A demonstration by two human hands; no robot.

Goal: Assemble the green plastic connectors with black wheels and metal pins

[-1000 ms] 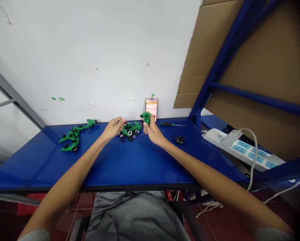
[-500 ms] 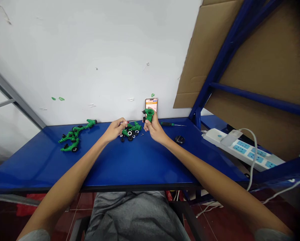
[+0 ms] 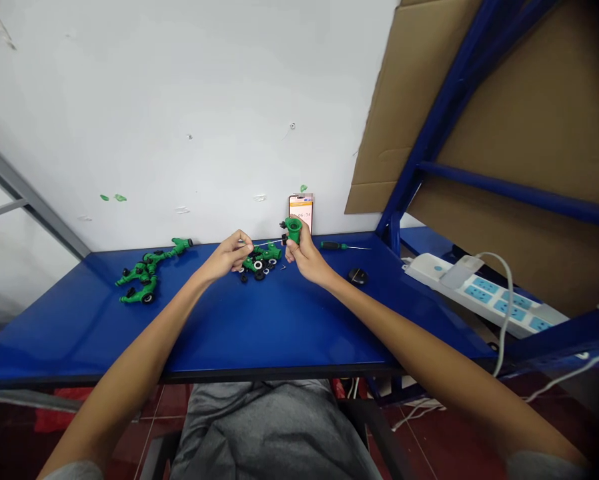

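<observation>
My right hand grips a green plastic fitting with a round open mouth and small black parts on its left side. My left hand is closed on a screwdriver, its handle mostly hidden in the fingers. The thin metal shaft points right, and its tip meets the black part low on the fitting. Beneath the shaft, a pile of green fittings lies on the blue table with black and white rings.
Several joined green fittings lie at the left of the blue table. A phone leans against the wall. Right of my hands are another screwdriver and a black mouse-like object. A white power strip sits beyond the table's right side.
The fitting and my right hand have shifted slightly left and turned a little. More of the screwdriver's shaft shows now, and its red part is covered by my left fingers.
</observation>
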